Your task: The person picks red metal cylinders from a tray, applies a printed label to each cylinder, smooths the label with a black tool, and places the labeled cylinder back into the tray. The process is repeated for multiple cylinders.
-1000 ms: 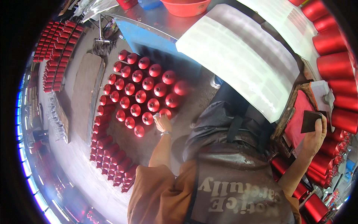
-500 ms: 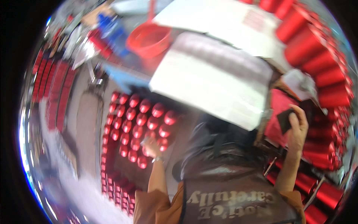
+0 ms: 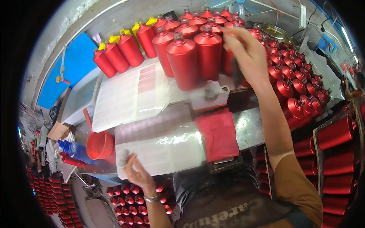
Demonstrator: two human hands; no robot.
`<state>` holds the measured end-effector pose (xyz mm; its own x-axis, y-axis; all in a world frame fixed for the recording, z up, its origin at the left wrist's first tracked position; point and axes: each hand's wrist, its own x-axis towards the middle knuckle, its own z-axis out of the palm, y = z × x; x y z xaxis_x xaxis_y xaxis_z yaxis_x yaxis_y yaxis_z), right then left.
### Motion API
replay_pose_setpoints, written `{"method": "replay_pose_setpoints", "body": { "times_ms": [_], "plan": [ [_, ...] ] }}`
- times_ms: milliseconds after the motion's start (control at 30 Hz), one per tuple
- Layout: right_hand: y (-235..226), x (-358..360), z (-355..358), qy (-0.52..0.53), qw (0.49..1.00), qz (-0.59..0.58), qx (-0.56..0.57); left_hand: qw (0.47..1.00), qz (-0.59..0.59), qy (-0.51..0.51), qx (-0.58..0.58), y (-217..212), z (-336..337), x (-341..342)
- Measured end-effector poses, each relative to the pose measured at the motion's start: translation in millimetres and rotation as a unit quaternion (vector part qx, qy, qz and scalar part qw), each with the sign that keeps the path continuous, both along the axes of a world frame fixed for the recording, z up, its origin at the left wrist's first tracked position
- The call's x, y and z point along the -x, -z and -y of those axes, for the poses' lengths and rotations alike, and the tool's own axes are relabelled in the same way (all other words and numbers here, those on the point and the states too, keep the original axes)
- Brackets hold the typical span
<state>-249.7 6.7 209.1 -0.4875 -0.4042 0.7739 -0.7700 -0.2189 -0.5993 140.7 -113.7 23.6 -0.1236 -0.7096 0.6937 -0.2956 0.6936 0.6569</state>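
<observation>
Bottles (image 3: 181, 62) in matt red stood grouped on the bench (image 3: 247, 123) beyond the red cloth (image 3: 216, 135), and your right hand (image 3: 247, 51) was up among them. Its fingers were by the necks at the back, but you had them turned so that I cannot tell whether they gripped one; a dark patch below the palm was too blurred to name. Your left hand (image 3: 140, 174), left of the cloth, was half curled with a pale grey lump (image 3: 124, 158) at its fingertips; whether you pinched it or wore it, I cannot tell.

As for how far you had got, every bottle seen clearly near you was already red, and the necks in plain view had no caps on. Four bottles (image 3: 129, 49) made a row to the far left of the cloth, beyond the sheet stack (image 3: 129, 95). More crowded to its right (image 3: 296, 108), and another batch (image 3: 129, 199) was low on its near left, below the bench. Nothing visible marked one batch as finished and another as waiting, so the share left to you could not be judged. A clear sheet (image 3: 159, 142) lay just left of the cloth.
</observation>
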Motion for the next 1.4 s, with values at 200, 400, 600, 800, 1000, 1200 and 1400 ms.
{"method": "replay_pose_setpoints", "body": {
  "times_ms": [200, 400, 600, 800, 1000, 1200, 1400],
  "plan": [
    [-27.3, 60.4, 67.9, 0.249, 0.918, -0.173, -0.256, 0.989, -0.037, 0.141, -0.026, -18.7, -31.9, 77.7],
    [-12.2, 59.3, 51.0, 0.169, 0.95, -0.117, -0.236, 0.976, 0.019, 0.2, -0.086, -23.5, -50.9, 96.0],
    [-63.8, -3.5, -32.0, 0.139, 0.968, -0.167, -0.123, 0.965, 0.04, 0.232, -0.113, -37.9, -52.3, 119.7],
    [-43.7, -10.2, -46.3, -0.216, 0.947, -0.02, -0.235, 0.865, 0.011, 0.473, -0.167, -57.3, -50.6, 165.4],
    [67.6, 33.0, -26.0, -0.256, 0.89, 0.217, -0.309, 0.689, -0.058, 0.512, -0.51, -38.6, -78.9, 188.7],
    [126.9, -10.1, -80.7, -0.104, 0.921, 0.29, -0.238, 0.71, -0.083, 0.437, -0.546, -19.7, -89.6, 201.3],
    [143.8, -77.4, -125.1, -0.134, 0.883, 0.333, -0.302, 0.742, -0.039, 0.437, -0.507, -23.5, -91.2, 196.8]
  ]
}}
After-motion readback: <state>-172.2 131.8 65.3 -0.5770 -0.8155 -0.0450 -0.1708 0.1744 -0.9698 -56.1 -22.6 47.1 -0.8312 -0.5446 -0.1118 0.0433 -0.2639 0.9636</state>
